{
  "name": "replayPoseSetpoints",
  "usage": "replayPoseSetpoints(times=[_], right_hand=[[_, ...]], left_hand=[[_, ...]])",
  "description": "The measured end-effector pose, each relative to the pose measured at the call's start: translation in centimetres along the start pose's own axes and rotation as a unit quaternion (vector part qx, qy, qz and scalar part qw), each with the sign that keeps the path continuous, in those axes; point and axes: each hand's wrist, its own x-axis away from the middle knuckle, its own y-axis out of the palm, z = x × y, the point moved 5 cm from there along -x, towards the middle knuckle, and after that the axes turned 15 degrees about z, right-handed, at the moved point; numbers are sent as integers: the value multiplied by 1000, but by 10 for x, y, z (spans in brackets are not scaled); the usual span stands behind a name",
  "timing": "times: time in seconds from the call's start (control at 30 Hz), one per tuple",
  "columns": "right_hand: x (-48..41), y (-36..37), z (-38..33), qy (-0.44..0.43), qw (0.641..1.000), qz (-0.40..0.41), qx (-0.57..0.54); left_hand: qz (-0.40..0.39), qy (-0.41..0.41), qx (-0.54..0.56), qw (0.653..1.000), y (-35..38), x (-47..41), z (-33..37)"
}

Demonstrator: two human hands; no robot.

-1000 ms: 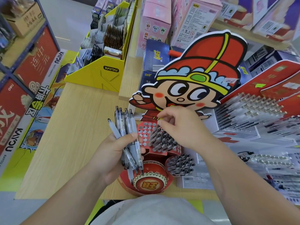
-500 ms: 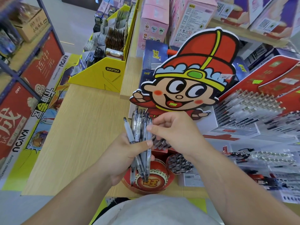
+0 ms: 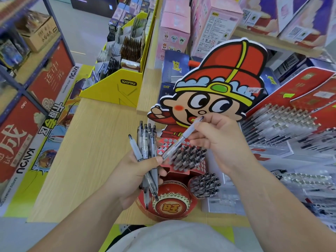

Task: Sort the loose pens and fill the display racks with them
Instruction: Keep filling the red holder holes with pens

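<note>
My left hand (image 3: 135, 171) grips a bundle of several clear pens (image 3: 145, 142) with dark caps, held upright over the wooden shelf. My right hand (image 3: 218, 142) pinches one single pen (image 3: 181, 138), tilted, its lower tip near my left thumb. Below both hands stands a red cartoon-figure display rack (image 3: 181, 171) with a perforated panel part-filled with dark-capped pens. A second small round cluster of pens (image 3: 205, 184) sits at its lower right.
A big cartoon cardboard head (image 3: 218, 84) rises behind the rack. Red tiered racks with rows of pens (image 3: 283, 124) fill the right. A yellow card display box (image 3: 116, 88) stands at the back left on the wooden shelf (image 3: 87, 151). Pink boxes (image 3: 174, 30) are behind.
My right hand went from the rack's holes to the bundle, took one pen and has drawn it up and to the right. My left hand keeps the bundle.
</note>
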Motion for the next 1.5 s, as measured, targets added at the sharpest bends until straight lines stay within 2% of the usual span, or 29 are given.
replayPoseSetpoints(times=[0.2, 0.37, 0.53, 0.77, 0.97, 1.17, 1.33, 1.5], right_hand=[[2, -4, 3, -15, 1000, 0, -9], [2, -12, -2, -18, 999, -15, -25], [14, -14, 1, -34, 984, -121, 127], [32, 12, 17, -93, 927, -235, 276], [35, 25, 19, -150, 915, -217, 305], [29, 35, 20, -148, 942, -165, 253], [26, 31, 19, -144, 938, -201, 244], [15, 11, 9, -120, 961, -153, 200]], left_hand=[[29, 27, 4, 999, -3, -7, 2], [47, 17, 66, 997, -2, -10, 6], [74, 19, 128, 989, -11, -14, 12], [81, 39, 116, 989, -11, -13, 15], [105, 61, 85, 989, -9, -9, 12], [60, 86, 37, 994, 5, 0, 9], [34, 90, 17, 995, 6, 0, 13], [55, 67, 11, 996, 11, -2, 8]])
